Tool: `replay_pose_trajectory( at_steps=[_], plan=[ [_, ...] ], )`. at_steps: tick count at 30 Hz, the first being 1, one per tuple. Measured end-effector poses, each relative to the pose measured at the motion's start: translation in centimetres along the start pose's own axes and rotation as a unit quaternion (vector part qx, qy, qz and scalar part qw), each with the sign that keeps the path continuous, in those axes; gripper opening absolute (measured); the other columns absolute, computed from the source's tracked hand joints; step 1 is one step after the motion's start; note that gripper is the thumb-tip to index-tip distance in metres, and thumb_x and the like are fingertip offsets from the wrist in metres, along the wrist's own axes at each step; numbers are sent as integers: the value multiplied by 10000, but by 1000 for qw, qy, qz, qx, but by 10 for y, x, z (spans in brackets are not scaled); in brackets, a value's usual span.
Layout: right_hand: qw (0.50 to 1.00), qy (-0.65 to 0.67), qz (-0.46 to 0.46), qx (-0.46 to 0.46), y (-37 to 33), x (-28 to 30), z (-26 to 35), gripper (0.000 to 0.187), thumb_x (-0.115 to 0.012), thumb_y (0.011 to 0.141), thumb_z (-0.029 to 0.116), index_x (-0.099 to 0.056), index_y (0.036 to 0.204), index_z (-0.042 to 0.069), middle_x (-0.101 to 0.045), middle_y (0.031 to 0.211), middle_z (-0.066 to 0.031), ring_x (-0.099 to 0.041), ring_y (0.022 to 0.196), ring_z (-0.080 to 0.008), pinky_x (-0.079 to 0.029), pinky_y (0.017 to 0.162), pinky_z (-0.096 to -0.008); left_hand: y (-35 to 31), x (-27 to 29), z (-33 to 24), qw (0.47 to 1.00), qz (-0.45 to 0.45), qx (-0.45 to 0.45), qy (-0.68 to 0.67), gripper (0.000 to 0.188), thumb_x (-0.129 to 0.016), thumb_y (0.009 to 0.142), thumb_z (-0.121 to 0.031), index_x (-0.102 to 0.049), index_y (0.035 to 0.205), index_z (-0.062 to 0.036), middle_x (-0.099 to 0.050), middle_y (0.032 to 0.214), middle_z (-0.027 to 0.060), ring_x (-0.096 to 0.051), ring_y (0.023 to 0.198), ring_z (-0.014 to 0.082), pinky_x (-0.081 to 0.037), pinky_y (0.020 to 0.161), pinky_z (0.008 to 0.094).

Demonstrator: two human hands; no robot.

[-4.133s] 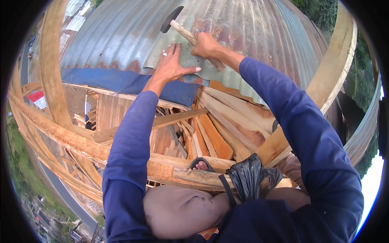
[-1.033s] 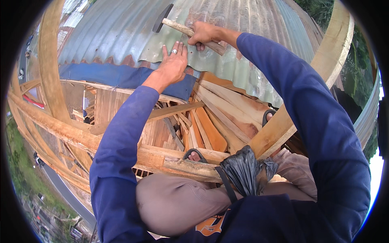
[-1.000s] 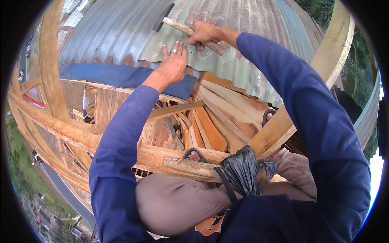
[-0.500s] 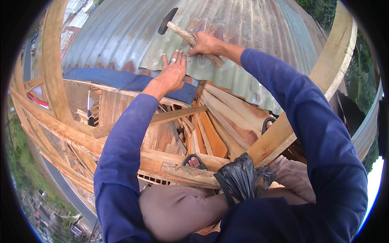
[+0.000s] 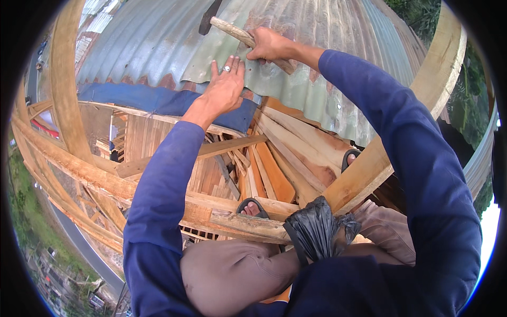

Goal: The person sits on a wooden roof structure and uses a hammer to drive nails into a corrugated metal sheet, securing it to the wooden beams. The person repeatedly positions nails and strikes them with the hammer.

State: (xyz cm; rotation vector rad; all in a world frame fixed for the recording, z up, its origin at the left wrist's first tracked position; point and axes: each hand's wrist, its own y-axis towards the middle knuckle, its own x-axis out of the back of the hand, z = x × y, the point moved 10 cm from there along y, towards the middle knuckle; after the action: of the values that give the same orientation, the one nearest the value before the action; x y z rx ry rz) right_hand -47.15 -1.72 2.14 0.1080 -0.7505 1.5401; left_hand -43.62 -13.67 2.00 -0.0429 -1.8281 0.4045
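My left hand (image 5: 224,89) rests with its fingers stretched out on the lower edge of a greenish corrugated metal sheet (image 5: 301,90). A ring shows on one of its fingers. Just to the right and farther up, my right hand (image 5: 269,45) is wrapped round the wooden handle of a hammer (image 5: 231,30). The hammer's dark head points to the upper left, over the roofing, and is partly cut off at the rim of the picture. Whether a nail stands under the left fingers I cannot make out.
Blue sheeting (image 5: 174,105) hangs below the metal edge. Wooden beams (image 5: 359,177) and rafters (image 5: 68,79) cross around me. My sandalled foot (image 5: 252,209) rests by a timber, near a black plastic bag (image 5: 314,227). Loose planks (image 5: 296,137) lie below; a road shows far down at left.
My right hand and the hammer have shifted a little up and left in the picture, the hammer head nearing the top rim. The left hand stays on the sheet's edge.
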Motion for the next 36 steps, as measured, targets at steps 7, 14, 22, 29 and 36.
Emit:
replay_pose_trajectory(
  at_steps=[7, 14, 22, 29, 36],
  plan=[
    [977, -183, -49, 101, -6, -2, 23, 326, -695, 721, 195, -580, 868, -72, -632, 713, -230, -651, 714, -368, -516, 665, -421, 4, 1, 1, 1000, -5, -6, 28, 784, -667, 799, -212, -299, 1398, 135, -319, 1480, 292, -263, 1419, 394, -238, 1086, 672],
    [998, -31, -18, -60, -2, -2, -7, 344, -683, 726, 200, -569, 872, -90, -627, 708, -254, -667, 722, -342, -518, 664, -422, 2, -2, -1, 1000, 14, 5, 4, 832, -671, 753, -112, -239, 1419, 139, -281, 1496, 296, -234, 1429, 395, -221, 1107, 656],
    [998, -41, -50, -12, -25, 31, 21, 286, -671, 744, 154, -543, 871, -68, -594, 613, -145, -606, 505, -203, -490, 480, -349, 6, 39, -15, 997, -51, -21, 47, 687, -614, 836, -180, -332, 1371, 147, -387, 1427, 311, -332, 1381, 408, -264, 1065, 678],
    [997, 81, -13, 13, -18, 18, 2, 293, -696, 736, 149, -533, 850, -66, -596, 613, -110, -602, 515, -167, -493, 484, -317, 4, 29, -14, 998, -51, -24, 38, 692, -601, 768, -44, -321, 1369, 156, -382, 1421, 325, -330, 1377, 421, -275, 1085, 649],
    [991, -118, -49, 49, -13, 10, 14, 420, -732, 720, 256, -556, 941, -55, -617, 717, -192, -622, 682, -302, -498, 659, -402, 2, 15, -9, 998, -46, -26, 23, 666, -628, 816, -108, -348, 1363, 147, -402, 1416, 318, -360, 1368, 409, -288, 1070, 654]
  ],
)
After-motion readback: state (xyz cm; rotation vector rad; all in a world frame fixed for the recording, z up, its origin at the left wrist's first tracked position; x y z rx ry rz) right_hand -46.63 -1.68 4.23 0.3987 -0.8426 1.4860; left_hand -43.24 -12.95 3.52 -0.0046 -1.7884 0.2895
